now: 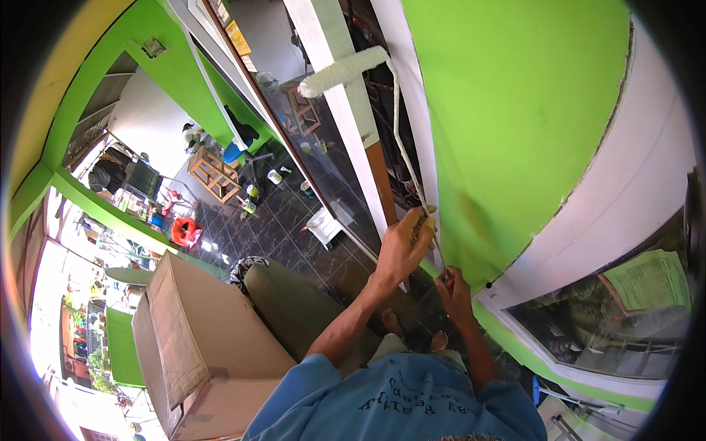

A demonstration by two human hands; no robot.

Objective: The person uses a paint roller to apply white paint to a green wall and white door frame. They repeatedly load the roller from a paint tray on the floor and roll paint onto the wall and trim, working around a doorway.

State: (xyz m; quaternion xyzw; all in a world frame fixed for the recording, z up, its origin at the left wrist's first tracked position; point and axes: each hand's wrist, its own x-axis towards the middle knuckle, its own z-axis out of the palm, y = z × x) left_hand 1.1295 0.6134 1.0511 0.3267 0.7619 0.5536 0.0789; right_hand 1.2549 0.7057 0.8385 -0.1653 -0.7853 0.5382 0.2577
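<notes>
A white paint roller (342, 71) lies across a vertical plank (329, 40), white above and brown lower down, beside a green wall (515, 95). Its long bent frame runs down to my hands. My left hand (408, 242) is closed around the lower part of this frame. My right hand (452, 287) is closed lower down on the roller's handle, near the wall's bottom, partly hiding it.
A large cardboard box (195, 331) stands at lower left. A white paint tray (325, 228), paint cans (274, 176), a wooden stool (213, 173) and a red bundle (186, 231) are on dark tiles. Another person (191, 136) crouches far back. A window (588, 323) is at lower right.
</notes>
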